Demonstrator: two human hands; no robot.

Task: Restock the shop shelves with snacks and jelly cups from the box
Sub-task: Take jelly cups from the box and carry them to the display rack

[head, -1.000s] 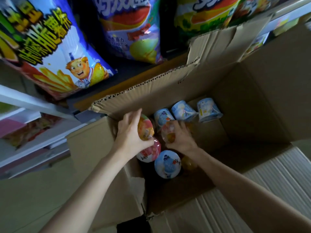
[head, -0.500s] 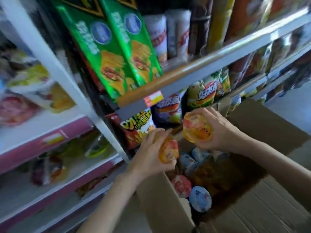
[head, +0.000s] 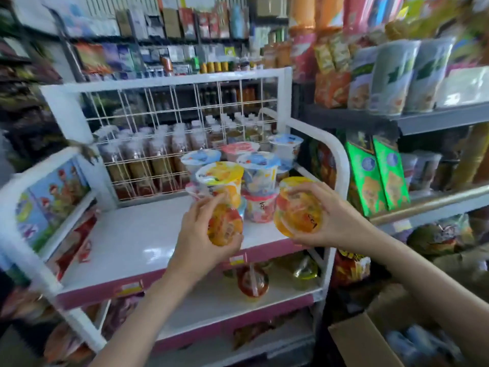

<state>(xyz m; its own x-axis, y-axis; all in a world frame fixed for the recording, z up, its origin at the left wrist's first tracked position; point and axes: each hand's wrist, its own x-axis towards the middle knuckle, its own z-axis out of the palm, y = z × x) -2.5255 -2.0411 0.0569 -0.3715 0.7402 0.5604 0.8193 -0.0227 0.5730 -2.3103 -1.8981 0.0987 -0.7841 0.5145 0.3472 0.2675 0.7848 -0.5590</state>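
Holding orange jelly cups point(head: 225, 226), left hand point(head: 203, 242), right hand point(head: 336, 221), above shelf point(head: 132, 242).

Left hand point(head: 203, 234) gripping orange jelly cup point(head: 225, 225), right hand point(head: 336, 221) gripping yellow jelly cup point(head: 297, 210), stacked cups point(head: 254, 168) on white shelf point(head: 137, 239)

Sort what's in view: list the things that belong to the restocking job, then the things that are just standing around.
In the job:
- left hand holding an orange jelly cup
- right hand holding a yellow-lidded jelly cup
- stacked jelly cups already on the white shelf
- cardboard box at lower right

Just standing around:
- bottles behind the wire grid
- green snack boxes
- tall cans on the upper grey shelf
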